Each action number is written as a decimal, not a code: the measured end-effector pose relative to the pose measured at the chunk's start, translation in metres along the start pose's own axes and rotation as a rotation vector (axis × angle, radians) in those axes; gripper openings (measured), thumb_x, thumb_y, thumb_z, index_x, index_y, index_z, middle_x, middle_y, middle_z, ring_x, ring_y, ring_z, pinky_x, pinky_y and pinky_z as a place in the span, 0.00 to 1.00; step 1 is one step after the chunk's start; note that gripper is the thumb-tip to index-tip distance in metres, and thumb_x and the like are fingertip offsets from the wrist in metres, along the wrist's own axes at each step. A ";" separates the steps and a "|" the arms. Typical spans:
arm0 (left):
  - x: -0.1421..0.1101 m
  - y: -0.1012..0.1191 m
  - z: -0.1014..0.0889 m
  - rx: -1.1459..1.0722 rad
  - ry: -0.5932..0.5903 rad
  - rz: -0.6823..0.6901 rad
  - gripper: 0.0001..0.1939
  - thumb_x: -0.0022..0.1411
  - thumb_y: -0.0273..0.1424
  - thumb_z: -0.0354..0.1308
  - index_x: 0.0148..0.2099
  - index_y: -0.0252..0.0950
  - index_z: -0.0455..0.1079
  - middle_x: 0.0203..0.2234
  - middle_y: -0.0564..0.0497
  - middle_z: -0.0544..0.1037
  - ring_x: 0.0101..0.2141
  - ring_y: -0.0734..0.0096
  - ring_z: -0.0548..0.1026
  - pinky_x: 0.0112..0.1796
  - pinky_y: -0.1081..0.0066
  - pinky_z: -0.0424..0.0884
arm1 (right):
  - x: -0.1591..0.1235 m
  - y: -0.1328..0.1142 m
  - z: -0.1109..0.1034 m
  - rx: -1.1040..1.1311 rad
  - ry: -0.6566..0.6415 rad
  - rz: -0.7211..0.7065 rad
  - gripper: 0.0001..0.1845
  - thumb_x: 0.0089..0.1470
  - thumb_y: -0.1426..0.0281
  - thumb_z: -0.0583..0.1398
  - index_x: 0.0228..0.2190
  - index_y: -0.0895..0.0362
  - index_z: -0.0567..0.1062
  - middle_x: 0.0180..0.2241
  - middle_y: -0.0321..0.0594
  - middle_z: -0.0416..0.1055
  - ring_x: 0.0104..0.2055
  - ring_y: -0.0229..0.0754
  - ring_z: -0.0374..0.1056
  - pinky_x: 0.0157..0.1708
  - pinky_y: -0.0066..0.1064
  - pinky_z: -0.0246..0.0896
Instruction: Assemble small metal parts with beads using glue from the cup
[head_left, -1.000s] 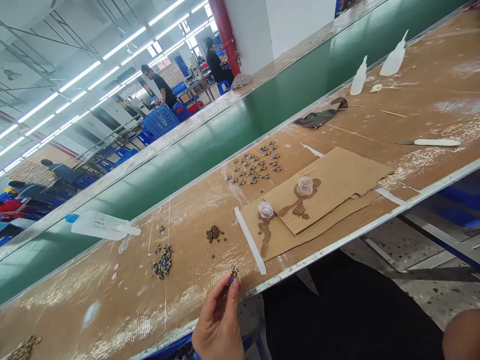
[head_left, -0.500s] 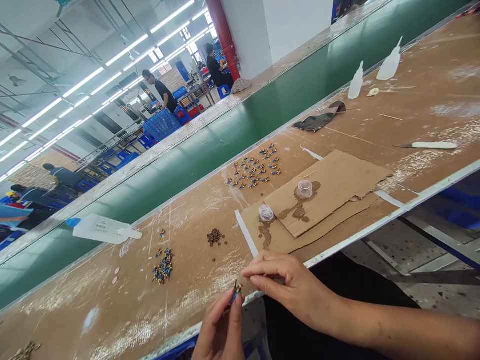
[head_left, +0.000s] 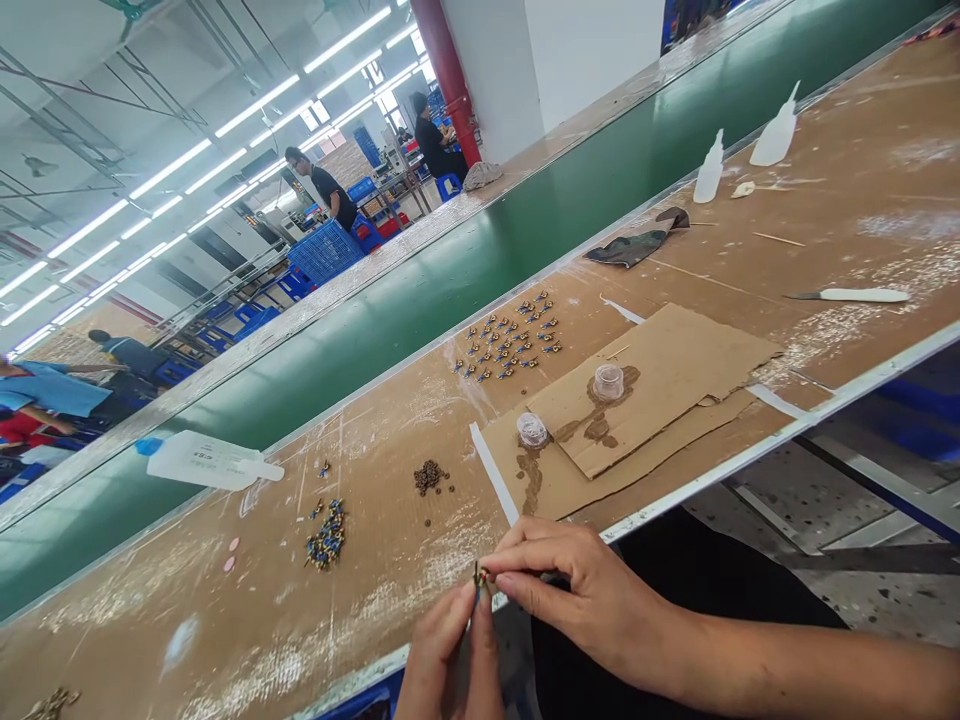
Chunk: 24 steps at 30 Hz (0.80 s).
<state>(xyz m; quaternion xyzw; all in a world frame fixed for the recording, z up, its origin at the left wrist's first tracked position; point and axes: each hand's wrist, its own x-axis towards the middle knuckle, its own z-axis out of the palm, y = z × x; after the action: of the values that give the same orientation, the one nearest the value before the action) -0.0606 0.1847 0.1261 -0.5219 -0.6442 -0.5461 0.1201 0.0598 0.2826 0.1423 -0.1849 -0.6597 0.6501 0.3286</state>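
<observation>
My left hand [head_left: 457, 650] pinches a small painted figurine [head_left: 478, 580], mostly blue, upright between thumb and forefinger above the table's front edge. My right hand [head_left: 574, 575] is closed in a pinch, its fingertips touching the figurine's upper part. Whatever sits between those fingertips is too small to make out. Beyond my hands lies a little heap of brown ring-like pieces [head_left: 430, 475]. To its left is a pile of similar blue and yellow figurines [head_left: 326, 535]. Farther back, several figurines [head_left: 510, 340] stand spread out in loose rows.
Two clear cups [head_left: 608, 381] sit on stained cardboard [head_left: 675, 350]. A white bottle with a blue cap [head_left: 206, 460] lies at left. Two squeeze bottles [head_left: 776, 130], a cloth [head_left: 634, 245] and a white-handled knife [head_left: 855, 295] are at right. Behind runs a green conveyor belt [head_left: 420, 310]; people work beyond.
My right fingertips have closed in on the figurine and now touch it. My left hand has shifted slightly right and up. At far left, a person in blue has come into view.
</observation>
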 end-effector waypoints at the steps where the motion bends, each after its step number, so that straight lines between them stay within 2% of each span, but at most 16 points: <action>1: 0.000 -0.001 -0.001 0.028 -0.007 0.008 0.08 0.57 0.33 0.60 0.39 0.39 0.76 0.32 0.51 0.80 0.31 0.72 0.78 0.34 0.73 0.75 | 0.001 0.001 0.000 0.021 0.005 0.012 0.10 0.57 0.69 0.57 0.35 0.54 0.78 0.32 0.36 0.71 0.36 0.33 0.66 0.37 0.25 0.58; 8: -0.002 0.000 -0.002 0.048 -0.035 0.018 0.07 0.56 0.29 0.61 0.39 0.41 0.76 0.32 0.54 0.80 0.30 0.74 0.77 0.35 0.76 0.73 | 0.003 0.002 0.000 0.106 0.031 0.056 0.09 0.55 0.68 0.59 0.31 0.57 0.79 0.29 0.36 0.71 0.33 0.33 0.65 0.34 0.24 0.58; 13: -0.001 0.004 0.002 0.001 0.007 -0.014 0.08 0.55 0.32 0.62 0.39 0.43 0.76 0.32 0.53 0.80 0.30 0.73 0.76 0.35 0.75 0.72 | 0.002 -0.002 -0.001 0.035 0.048 0.019 0.08 0.55 0.71 0.58 0.30 0.59 0.78 0.28 0.36 0.71 0.32 0.32 0.65 0.33 0.24 0.58; 20: 0.001 0.011 0.001 0.005 0.008 -0.089 0.08 0.55 0.36 0.62 0.37 0.41 0.77 0.30 0.51 0.80 0.29 0.71 0.77 0.34 0.73 0.73 | 0.002 -0.006 0.000 0.008 0.057 0.003 0.07 0.54 0.73 0.58 0.29 0.59 0.77 0.27 0.34 0.70 0.30 0.31 0.64 0.32 0.22 0.58; 24: 0.000 0.010 0.001 0.004 0.010 -0.070 0.09 0.55 0.37 0.62 0.38 0.42 0.77 0.31 0.51 0.80 0.29 0.71 0.76 0.34 0.73 0.73 | 0.002 -0.006 0.000 0.004 0.061 0.003 0.08 0.54 0.73 0.58 0.29 0.59 0.77 0.27 0.34 0.70 0.30 0.31 0.63 0.32 0.22 0.58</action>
<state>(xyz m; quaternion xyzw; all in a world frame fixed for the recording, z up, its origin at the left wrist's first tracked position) -0.0527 0.1842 0.1317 -0.4959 -0.6627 -0.5512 0.1052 0.0598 0.2835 0.1487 -0.2047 -0.6477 0.6461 0.3480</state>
